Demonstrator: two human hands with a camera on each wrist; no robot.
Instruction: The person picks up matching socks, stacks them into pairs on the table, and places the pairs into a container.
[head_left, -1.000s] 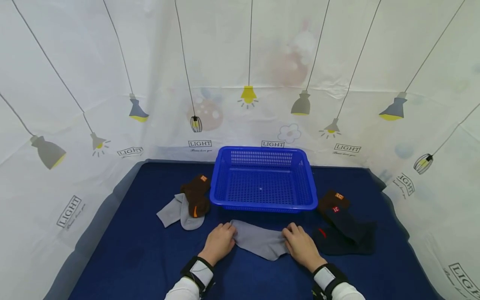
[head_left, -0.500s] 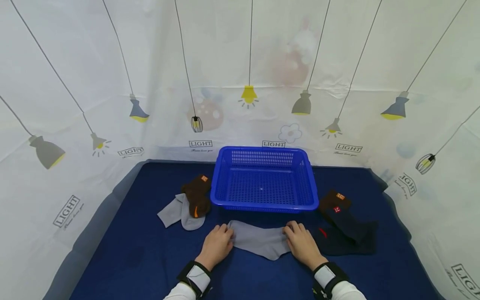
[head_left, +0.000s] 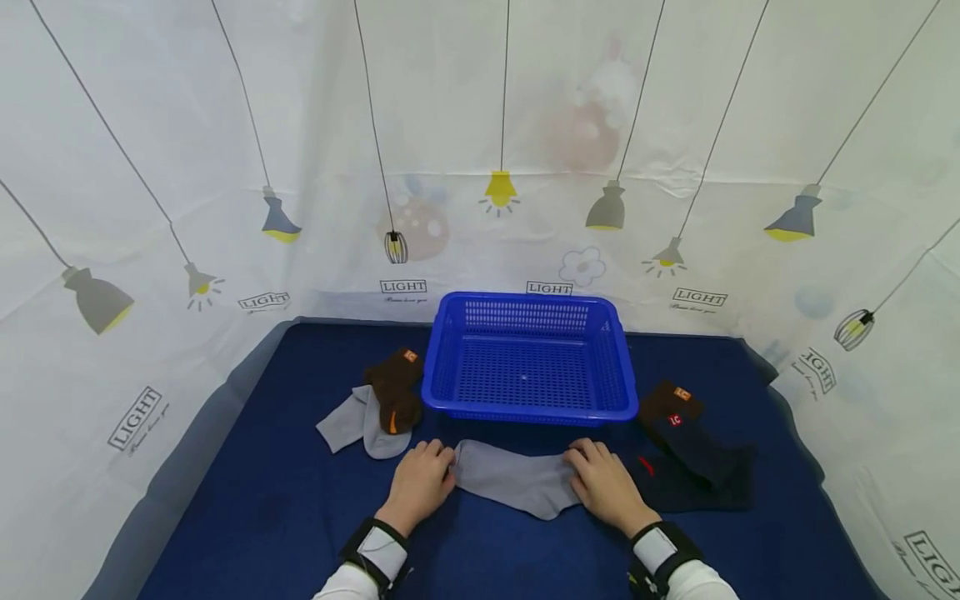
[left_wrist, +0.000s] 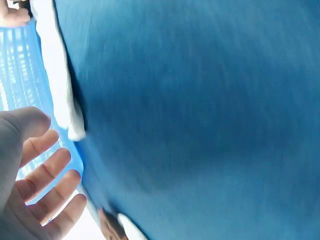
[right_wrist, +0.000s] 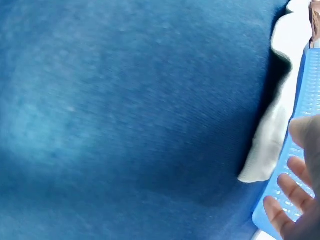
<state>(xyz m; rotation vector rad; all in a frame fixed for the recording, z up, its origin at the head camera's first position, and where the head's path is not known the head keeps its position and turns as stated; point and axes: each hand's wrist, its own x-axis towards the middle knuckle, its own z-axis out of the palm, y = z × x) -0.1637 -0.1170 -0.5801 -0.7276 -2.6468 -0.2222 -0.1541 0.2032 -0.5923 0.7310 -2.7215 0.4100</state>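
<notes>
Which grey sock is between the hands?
The grey sock in front of the basket; the other grey one lies left of it, partly under a brown sock.

The left hand [head_left: 417,483] and the right hand [head_left: 606,486] are bare, each with a broad black band at the wrist. The left wristband [head_left: 356,542] carries a roughly rectangular left panel [head_left: 384,552] – whitish grey, bordered by black – and the right wristband [head_left: 679,542] bears a similar right panel [head_left: 654,547]. Along its inner edge lies a small dark fitting [head_left: 641,582], its details too small to tell. The left sleeve [head_left: 348,583] and right sleeve [head_left: 699,582] are plain white, reaching close to the bands
</notes>
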